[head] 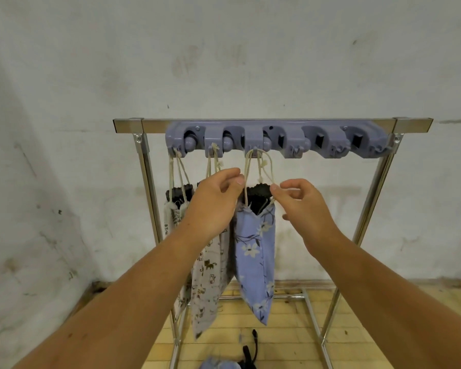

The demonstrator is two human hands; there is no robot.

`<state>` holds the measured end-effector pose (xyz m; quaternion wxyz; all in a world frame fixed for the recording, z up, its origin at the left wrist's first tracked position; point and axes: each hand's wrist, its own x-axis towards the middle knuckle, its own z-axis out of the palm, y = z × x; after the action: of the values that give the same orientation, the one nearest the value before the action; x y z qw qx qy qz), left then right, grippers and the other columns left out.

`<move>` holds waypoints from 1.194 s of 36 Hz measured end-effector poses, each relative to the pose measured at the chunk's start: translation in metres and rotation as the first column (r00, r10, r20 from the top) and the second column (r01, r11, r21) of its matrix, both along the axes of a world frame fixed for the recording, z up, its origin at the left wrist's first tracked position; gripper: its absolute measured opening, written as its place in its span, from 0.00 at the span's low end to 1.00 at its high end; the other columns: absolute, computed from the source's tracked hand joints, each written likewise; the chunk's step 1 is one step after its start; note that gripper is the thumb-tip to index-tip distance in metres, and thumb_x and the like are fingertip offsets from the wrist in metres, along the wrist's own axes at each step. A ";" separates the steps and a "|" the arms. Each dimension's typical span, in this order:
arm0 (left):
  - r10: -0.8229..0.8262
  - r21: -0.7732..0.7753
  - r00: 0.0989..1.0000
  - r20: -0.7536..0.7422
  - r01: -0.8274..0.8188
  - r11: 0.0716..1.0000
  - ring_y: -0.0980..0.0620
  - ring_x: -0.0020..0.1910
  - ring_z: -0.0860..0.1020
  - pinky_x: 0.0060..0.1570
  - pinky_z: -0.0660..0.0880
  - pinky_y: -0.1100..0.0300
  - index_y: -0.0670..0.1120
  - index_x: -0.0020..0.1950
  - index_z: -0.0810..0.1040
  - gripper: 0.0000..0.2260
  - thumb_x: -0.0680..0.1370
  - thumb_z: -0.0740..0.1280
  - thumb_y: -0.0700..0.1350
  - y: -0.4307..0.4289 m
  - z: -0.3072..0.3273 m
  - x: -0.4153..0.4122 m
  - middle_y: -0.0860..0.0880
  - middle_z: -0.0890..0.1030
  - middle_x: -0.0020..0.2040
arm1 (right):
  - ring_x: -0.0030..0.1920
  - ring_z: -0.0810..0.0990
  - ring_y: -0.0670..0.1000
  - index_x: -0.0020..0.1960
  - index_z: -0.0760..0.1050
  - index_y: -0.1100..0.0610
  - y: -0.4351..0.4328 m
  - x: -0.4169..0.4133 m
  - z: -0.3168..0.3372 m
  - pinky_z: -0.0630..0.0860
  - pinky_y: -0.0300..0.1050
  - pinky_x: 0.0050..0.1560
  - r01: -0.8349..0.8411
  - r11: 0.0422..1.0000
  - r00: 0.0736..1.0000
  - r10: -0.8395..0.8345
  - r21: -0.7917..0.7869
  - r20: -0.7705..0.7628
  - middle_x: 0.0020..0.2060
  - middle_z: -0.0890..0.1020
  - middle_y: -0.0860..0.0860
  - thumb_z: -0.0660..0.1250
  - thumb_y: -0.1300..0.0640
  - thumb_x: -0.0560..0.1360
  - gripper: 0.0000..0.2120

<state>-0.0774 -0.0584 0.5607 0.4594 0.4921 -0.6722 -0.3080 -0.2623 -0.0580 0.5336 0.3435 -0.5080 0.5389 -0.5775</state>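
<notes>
- Two bare forearms reach up from the bottom edge toward a metal rack (128, 125) that stands against a stained white wall (64, 129).
- At the far left of the rack's grey-blue hook rail (274, 141), a pale patterned pouch (171, 217) hangs by its cord from the first hook.
- Just beside it, a cream pouch printed with cats (208, 278) hangs from the second hook, partly behind the left wrist.
- Left hand (213, 206): the grip is nearly closed, thumb and forefinger tips meeting at the left strand of the drawstring (246, 169). It seems to pinch that strand, though the contact is small in this view.
- Blue flowered pouch (256, 259): it hangs between the two hands from the third hook, its drawstring looped over that hook, its mouth open on a dark lining, its tip pointing down and tilted a little to the right.
- Right hand (304, 206): the grip is closed, thumb and forefinger pinching the right strand at the pouch's mouth, with the other fingers loosely curled.
- Below, on the yellow tiled floor (285, 328), lie a blue cloth (218, 364) and a black strap (248, 352).
</notes>
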 end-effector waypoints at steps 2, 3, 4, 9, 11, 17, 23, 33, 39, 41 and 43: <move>0.006 0.013 1.000 -0.008 -0.006 1.000 0.59 0.69 0.75 0.69 0.69 0.61 0.53 0.75 0.74 0.18 0.85 0.64 0.52 0.003 -0.003 0.004 0.55 0.79 0.70 | 0.42 0.80 0.49 0.53 0.78 0.55 0.006 -0.002 -0.005 0.80 0.50 0.48 0.005 0.999 1.000 -0.005 0.031 0.020 0.43 0.80 0.52 0.73 0.47 0.78 0.13; 0.010 0.015 1.000 -0.008 -0.009 1.000 0.59 0.69 0.75 0.70 0.69 0.60 0.53 0.75 0.74 0.18 0.85 0.64 0.52 0.005 -0.006 0.006 0.55 0.79 0.70 | 0.43 0.79 0.50 0.52 0.78 0.56 0.009 -0.003 -0.008 0.80 0.49 0.47 0.005 0.999 1.000 -0.006 0.044 0.021 0.43 0.80 0.52 0.73 0.47 0.78 0.13; 0.014 0.014 1.000 -0.005 -0.014 1.000 0.60 0.68 0.75 0.70 0.69 0.59 0.53 0.75 0.74 0.18 0.85 0.63 0.53 0.007 -0.008 0.008 0.56 0.79 0.69 | 0.43 0.79 0.50 0.51 0.78 0.56 0.012 -0.003 -0.011 0.80 0.49 0.46 0.006 0.999 1.000 -0.007 0.053 0.020 0.43 0.79 0.52 0.72 0.47 0.79 0.12; 0.033 0.017 0.999 0.014 -0.034 0.999 0.65 0.63 0.76 0.62 0.72 0.65 0.56 0.73 0.76 0.17 0.84 0.64 0.55 0.023 -0.027 0.014 0.62 0.80 0.63 | 0.40 0.76 0.50 0.44 0.76 0.58 0.033 -0.002 -0.031 0.78 0.43 0.40 -0.011 0.996 1.000 0.011 0.088 -0.008 0.38 0.76 0.52 0.69 0.49 0.81 0.14; 0.034 0.019 0.999 0.007 -0.034 0.999 0.64 0.62 0.78 0.64 0.75 0.60 0.58 0.70 0.77 0.14 0.84 0.64 0.55 0.029 -0.038 0.017 0.62 0.81 0.61 | 0.39 0.76 0.50 0.45 0.76 0.63 0.041 -0.002 -0.041 0.78 0.40 0.38 -0.034 0.994 0.999 0.035 0.104 -0.016 0.39 0.76 0.54 0.68 0.49 0.82 0.16; 0.010 0.045 1.000 0.026 -0.011 0.999 0.60 0.56 0.82 0.64 0.79 0.52 0.59 0.59 0.79 0.06 0.84 0.66 0.51 0.052 -0.077 0.022 0.60 0.84 0.54 | 0.41 0.74 0.53 0.49 0.73 0.67 0.070 0.003 -0.078 0.80 0.43 0.40 -0.034 0.983 0.997 0.046 0.181 -0.063 0.45 0.75 0.65 0.67 0.49 0.82 0.19; -0.030 0.152 0.999 0.020 0.027 0.988 0.59 0.50 0.84 0.60 0.80 0.50 0.54 0.57 0.81 0.05 0.84 0.66 0.49 0.070 -0.115 0.026 0.56 0.85 0.49 | 0.40 0.72 0.55 0.51 0.74 0.69 0.093 0.009 -0.112 0.78 0.45 0.39 -0.036 0.966 0.997 0.051 0.257 -0.053 0.41 0.72 0.63 0.67 0.48 0.83 0.21; -0.077 0.303 0.994 0.076 0.051 0.952 0.48 0.50 0.84 0.58 0.81 0.44 0.57 0.52 0.82 0.04 0.82 0.68 0.51 0.082 -0.174 0.031 0.52 0.86 0.48 | 0.38 0.75 0.51 0.44 0.77 0.59 0.115 0.017 -0.164 0.83 0.52 0.44 0.001 0.920 0.997 0.030 0.391 -0.074 0.37 0.75 0.53 0.68 0.44 0.81 0.18; -0.125 0.338 0.980 0.152 0.067 0.939 0.44 0.50 0.84 0.57 0.80 0.41 0.56 0.50 0.83 0.04 0.82 0.68 0.52 0.078 -0.204 0.042 0.49 0.86 0.47 | 0.39 0.76 0.51 0.46 0.78 0.59 0.128 0.022 -0.197 0.83 0.54 0.45 -0.003 0.901 0.995 0.044 0.433 -0.085 0.39 0.77 0.52 0.68 0.47 0.81 0.15; -0.134 0.344 0.977 0.166 0.070 0.936 0.49 0.50 0.84 0.58 0.80 0.43 0.56 0.50 0.83 0.04 0.81 0.69 0.53 0.076 -0.215 0.045 0.51 0.86 0.47 | 0.40 0.76 0.51 0.46 0.77 0.60 0.130 0.023 -0.209 0.82 0.53 0.45 -0.005 0.884 0.994 0.054 0.468 -0.093 0.40 0.76 0.52 0.68 0.47 0.81 0.15; -0.148 0.360 0.974 0.172 0.078 0.930 0.51 0.50 0.84 0.59 0.79 0.45 0.55 0.51 0.83 0.05 0.81 0.69 0.53 0.076 -0.227 0.048 0.53 0.86 0.47 | 0.40 0.76 0.52 0.47 0.76 0.62 0.132 0.023 -0.223 0.81 0.52 0.44 -0.004 0.865 0.995 0.055 0.501 -0.086 0.40 0.76 0.53 0.68 0.48 0.82 0.16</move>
<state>-0.0292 0.0172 0.3340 0.2773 0.5542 -0.6759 -0.3989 -0.2393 0.0735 0.3108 0.4454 -0.4373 0.6785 -0.3873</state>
